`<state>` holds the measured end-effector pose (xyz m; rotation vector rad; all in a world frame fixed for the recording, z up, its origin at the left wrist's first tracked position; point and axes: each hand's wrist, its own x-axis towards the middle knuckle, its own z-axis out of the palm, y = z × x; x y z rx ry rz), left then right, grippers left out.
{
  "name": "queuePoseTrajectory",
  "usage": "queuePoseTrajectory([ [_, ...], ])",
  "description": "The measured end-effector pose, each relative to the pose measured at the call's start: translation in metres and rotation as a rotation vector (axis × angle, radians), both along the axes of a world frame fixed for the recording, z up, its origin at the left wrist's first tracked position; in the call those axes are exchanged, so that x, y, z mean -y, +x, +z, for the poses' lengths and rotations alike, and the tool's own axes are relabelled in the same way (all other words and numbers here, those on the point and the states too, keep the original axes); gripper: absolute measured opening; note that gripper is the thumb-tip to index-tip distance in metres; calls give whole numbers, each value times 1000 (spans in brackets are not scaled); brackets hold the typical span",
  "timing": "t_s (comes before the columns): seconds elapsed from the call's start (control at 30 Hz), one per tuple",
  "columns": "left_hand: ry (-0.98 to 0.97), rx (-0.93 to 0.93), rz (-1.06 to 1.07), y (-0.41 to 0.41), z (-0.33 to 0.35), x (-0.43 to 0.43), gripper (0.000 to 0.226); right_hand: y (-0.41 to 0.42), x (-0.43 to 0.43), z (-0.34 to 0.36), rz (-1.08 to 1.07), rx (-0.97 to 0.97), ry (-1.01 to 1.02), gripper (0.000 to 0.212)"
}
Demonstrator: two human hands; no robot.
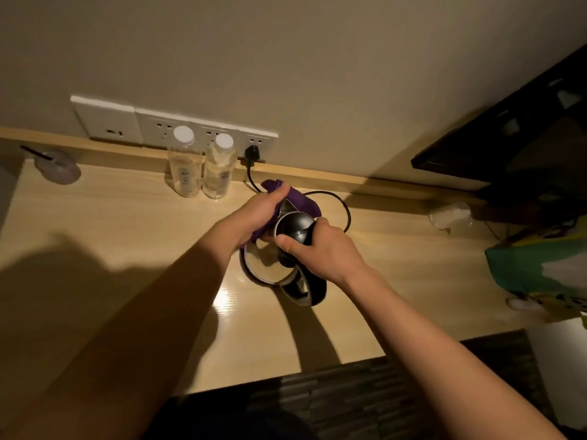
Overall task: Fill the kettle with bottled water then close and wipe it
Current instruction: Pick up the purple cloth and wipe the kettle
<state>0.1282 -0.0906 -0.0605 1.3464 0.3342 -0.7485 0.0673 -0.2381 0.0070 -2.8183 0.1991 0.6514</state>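
Note:
A steel kettle [270, 268] with a black lid stands on its black base [313, 290] on the light wooden counter [127, 236]. The lid is down. My right hand [320, 249] grips the kettle's top at the handle side. My left hand [260, 214] holds a purple cloth [305, 201] pressed against the kettle's far left side. Two clear water bottles with white caps stand upright by the wall, the left bottle [185, 166] and the right bottle [220, 168], both capped.
A black cord [344, 206] loops behind the kettle to a plug [252, 152] in the wall socket strip [178, 128]. A plastic cup lid with a straw [57, 166] lies far left. A clear cup [449, 214], a dark screen [508, 138] and a colourful bag [540, 268] sit right.

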Motion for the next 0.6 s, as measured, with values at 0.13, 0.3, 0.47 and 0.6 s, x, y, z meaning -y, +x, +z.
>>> queuePoseTrajectory([
  [0.13,6,5,43,-9,-20,1,75,1,0,-3,-19,5,46,84],
  [0.3,97,-10,327,-48,-38,7,92,3,0,-6,-7,18,38,81],
  [0.47,25,74,534,-85,-17,24,59,7,0,-9,-2,12,46,85],
  [0.6,-132,96,679,-101,-30,40,81,9,3,-8,-12,-12,89,92],
])
